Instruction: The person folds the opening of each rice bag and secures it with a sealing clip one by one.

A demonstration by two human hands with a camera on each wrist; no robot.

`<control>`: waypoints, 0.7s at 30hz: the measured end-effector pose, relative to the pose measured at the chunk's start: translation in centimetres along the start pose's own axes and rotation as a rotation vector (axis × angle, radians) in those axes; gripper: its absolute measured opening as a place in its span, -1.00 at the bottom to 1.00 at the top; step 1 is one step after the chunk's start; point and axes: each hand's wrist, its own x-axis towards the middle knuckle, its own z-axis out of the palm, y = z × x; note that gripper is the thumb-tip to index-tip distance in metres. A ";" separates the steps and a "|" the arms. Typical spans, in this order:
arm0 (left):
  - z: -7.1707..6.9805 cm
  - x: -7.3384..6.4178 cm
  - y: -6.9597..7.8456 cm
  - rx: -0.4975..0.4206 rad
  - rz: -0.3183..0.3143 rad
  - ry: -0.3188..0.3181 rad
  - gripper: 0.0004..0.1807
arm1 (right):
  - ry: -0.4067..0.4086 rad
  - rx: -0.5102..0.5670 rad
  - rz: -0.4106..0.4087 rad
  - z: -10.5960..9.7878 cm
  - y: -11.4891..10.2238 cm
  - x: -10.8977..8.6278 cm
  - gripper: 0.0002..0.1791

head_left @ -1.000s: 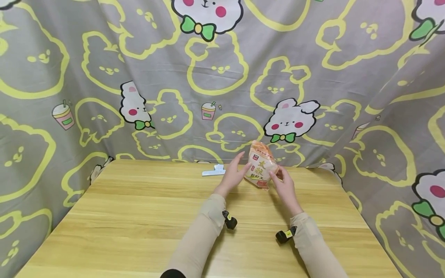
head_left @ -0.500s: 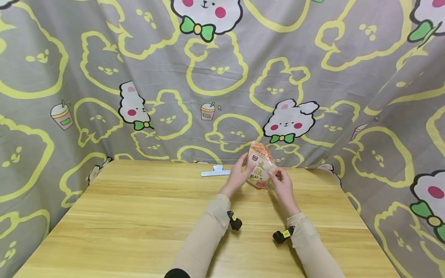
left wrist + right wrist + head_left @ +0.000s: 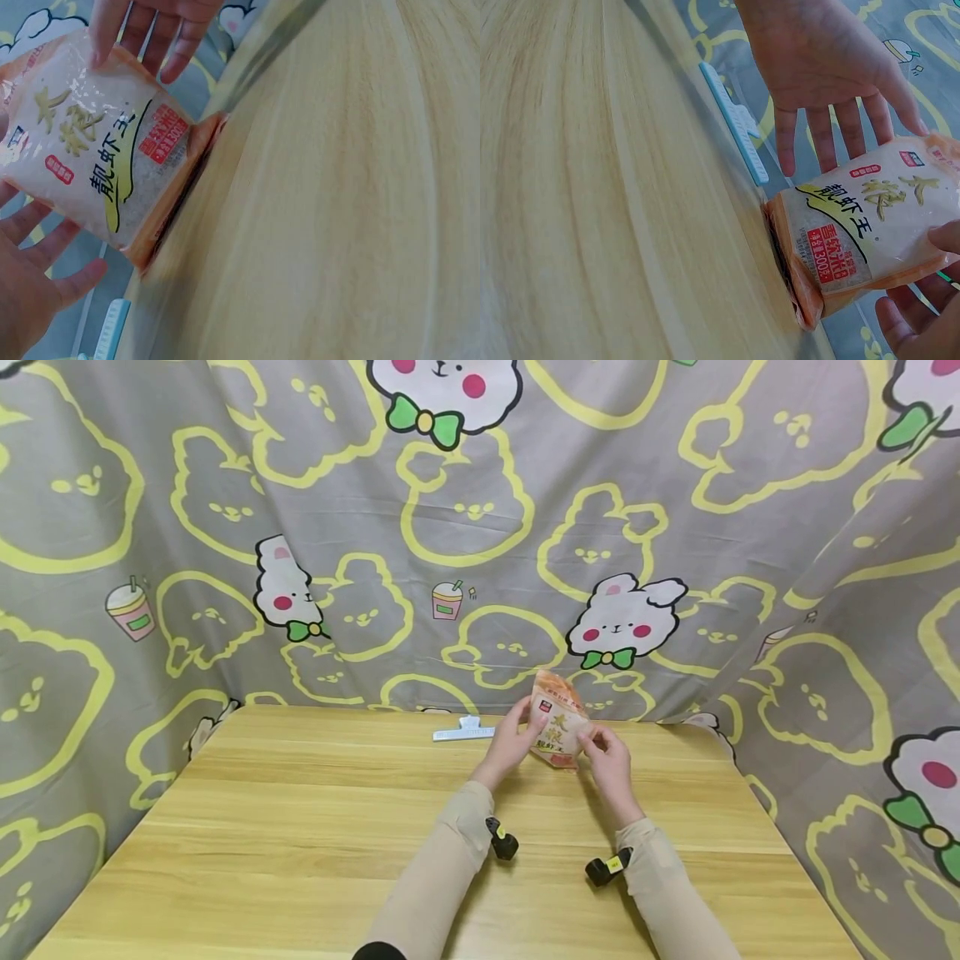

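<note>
Between my two hands stands a white and orange plastic food bag (image 3: 557, 727), its lower end down by the tabletop. Gold characters and a red 300g label mark its front in the right wrist view. My left hand (image 3: 513, 742) holds the left side, thumb on the front and fingers reaching behind. At the opposite edge my right hand (image 3: 609, 764) pinches the bag with thumb and fingers; in the right wrist view its curled fingers (image 3: 907, 319) show below the bag. Left of the bag, a light blue ruler-like clip (image 3: 463, 733) lies on the table.
The wooden table (image 3: 337, 827) ends just behind the bag and clip. Beyond it hangs a grey curtain (image 3: 360, 510) with yellow outlines and white cartoon animals, which also closes off both sides. A black wrist camera (image 3: 502, 843) sits at the left sleeve, another at the right.
My left hand has moved right, further onto the bag, uncovering more of the clip. The bag's top has tipped slightly left and lower. My right hand has shifted slightly left.
</note>
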 end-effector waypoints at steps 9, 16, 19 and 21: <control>-0.2 -0.4 -0.3 -0.006 0.025 0.013 -0.43 | 0.013 0.008 0.012 -0.2 0.2 -0.1 -0.83; -0.3 -0.8 -0.1 0.019 0.041 0.006 -0.45 | 0.029 0.096 0.011 0.0 0.5 -0.1 -0.77; -0.2 -0.9 0.1 0.042 0.047 0.008 -0.45 | 0.051 0.129 0.015 0.0 0.5 -0.2 -0.79; -0.2 -0.9 0.2 0.042 0.053 0.012 -0.46 | 0.065 0.140 0.016 0.1 0.5 -0.1 -0.81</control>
